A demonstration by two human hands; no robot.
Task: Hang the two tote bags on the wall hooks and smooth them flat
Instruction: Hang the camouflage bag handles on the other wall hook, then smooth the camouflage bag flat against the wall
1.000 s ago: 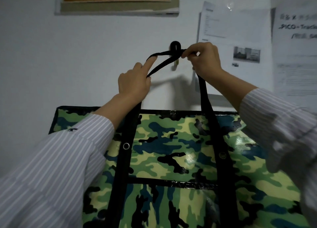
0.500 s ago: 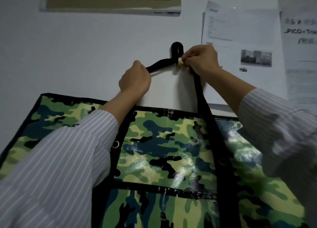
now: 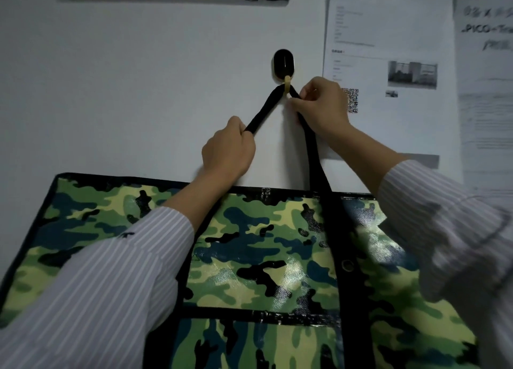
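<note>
While strap [image 3: 262,110] loops over hook [image 3: 283,64], both hands' grips pinch it below.

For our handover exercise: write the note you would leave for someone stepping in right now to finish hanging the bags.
Left hand: fist closed on the strap's left run.
Right hand: fingers pinching the strap's right run just below the hook.
Camouflage tote bag: its black strap is looped over the wall hook, the bag's body against the wall.
Done: first bag hooked.
Left: let go, smooth it flat, then hang the second bag, which is not in view.
</note>
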